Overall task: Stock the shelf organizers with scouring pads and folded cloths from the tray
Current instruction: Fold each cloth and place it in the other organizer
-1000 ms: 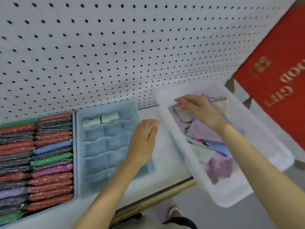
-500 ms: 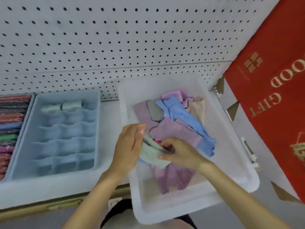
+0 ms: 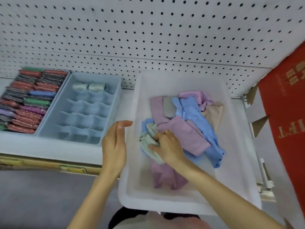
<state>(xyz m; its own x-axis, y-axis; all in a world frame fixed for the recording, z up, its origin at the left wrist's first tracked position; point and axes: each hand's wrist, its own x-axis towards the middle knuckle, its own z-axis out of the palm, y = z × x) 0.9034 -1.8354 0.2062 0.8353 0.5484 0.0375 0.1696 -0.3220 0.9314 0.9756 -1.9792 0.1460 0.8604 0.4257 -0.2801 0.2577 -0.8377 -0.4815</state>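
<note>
A white plastic tray (image 3: 237,146) sits on the shelf edge and holds loose cloths in pink, blue, grey and beige. My right hand (image 3: 168,146) reaches into it and pinches a pale green cloth (image 3: 148,139) at the tray's left side. My left hand (image 3: 113,144) lies against the outside of the tray's left wall, fingers straight and holding nothing. A light blue divided organizer (image 3: 85,109) stands to the left, with two rolled pale green cloths (image 3: 90,86) in its back row. Further left, another organizer (image 3: 28,100) is packed with coloured scouring pads.
A white pegboard wall (image 3: 148,33) backs the shelf. A red gift box (image 3: 285,116) leans at the right, close to the tray. The shelf's front edge (image 3: 49,164) carries a yellow price strip, with grey floor below.
My left hand has let go of the green cloth and moved outside the tray's left wall. My right hand keeps hold of the cloth and has bunched it up.
</note>
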